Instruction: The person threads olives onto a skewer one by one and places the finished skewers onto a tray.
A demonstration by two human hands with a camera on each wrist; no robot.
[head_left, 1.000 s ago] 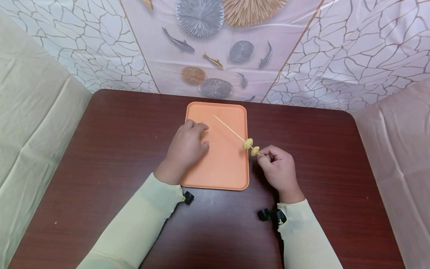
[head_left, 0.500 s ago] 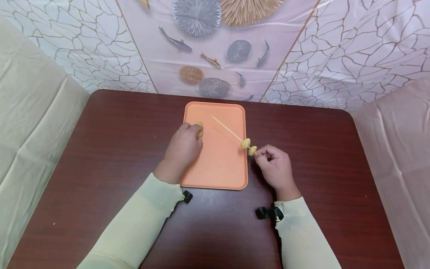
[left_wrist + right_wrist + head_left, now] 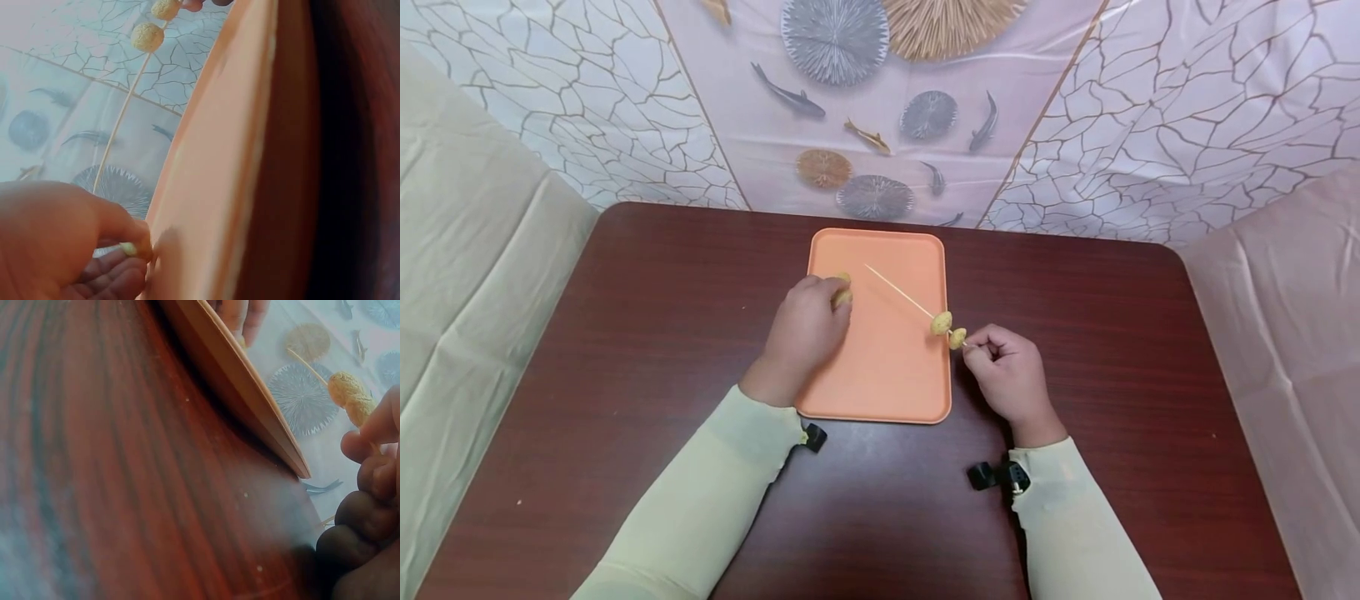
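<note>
Orange is filling the middle of the scene as a tray (image 3: 891, 367) is lying near the far edge of the dark red table (image 3: 1097, 308), and a person's left hand (image 3: 805, 327) is now pinching a yellow piece (image 3: 843, 297) just inside the tray's left edge, where a second ago its thumb and fingers were standing apart around it. The left wrist view is showing thumb and fingers drawn together on the piece, close against the tray; whether the piece is resting there or hanging just above, the views are not revealing. Just beyond the tray's right edge, the right hand (image 3: 1011, 375) is pinching the end of a thin skewer (image 3: 898, 290) between thumb and forefinger, its other fingers curling inward. That skewer is carrying two rough yellow balls: an inner ball (image 3: 941, 322) is showing over the tray's right edge, and an outer ball (image 3: 957, 338) is sitting just beside the right hand. The skewer's long bare length is slanting across the tray, its tip pointing toward the far left corner and reaching slightly farther over the tray than a second ago. With both hands now holding something, the new grip is apparently putting a third piece within reach of the loaded skewer, though in the head view tip and piece are appearing near each other yet apart.
</note>
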